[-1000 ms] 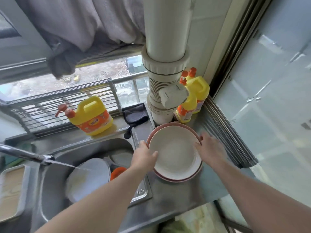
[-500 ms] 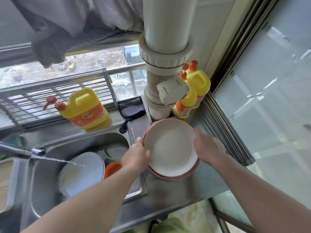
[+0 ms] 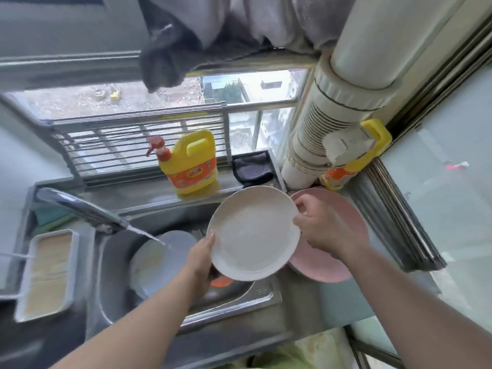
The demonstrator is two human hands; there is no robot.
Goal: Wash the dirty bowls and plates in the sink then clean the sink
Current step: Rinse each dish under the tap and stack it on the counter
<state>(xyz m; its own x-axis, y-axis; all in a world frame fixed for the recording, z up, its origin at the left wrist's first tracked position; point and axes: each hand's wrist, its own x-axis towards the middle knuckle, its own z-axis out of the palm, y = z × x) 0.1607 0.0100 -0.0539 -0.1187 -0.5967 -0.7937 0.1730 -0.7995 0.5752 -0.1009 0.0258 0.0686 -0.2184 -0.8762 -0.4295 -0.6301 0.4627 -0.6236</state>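
White plate (image 3: 254, 233): stiff, likely wet-slick, breakable (judged); left hand (image 3: 201, 258) and right hand (image 3: 323, 230) pinching opposite rims.

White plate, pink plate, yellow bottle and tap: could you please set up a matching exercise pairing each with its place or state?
Things:
1. white plate
2. pink plate
3. yellow pump bottle
4. tap

Places or states:
A. running water into the sink
B. lying on the counter right of the sink
C. held up by both hands
D. standing on the ledge behind the sink

Pairs: 1-C, 2-B, 3-D, 4-A. The left hand and right hand grip opposite rims.
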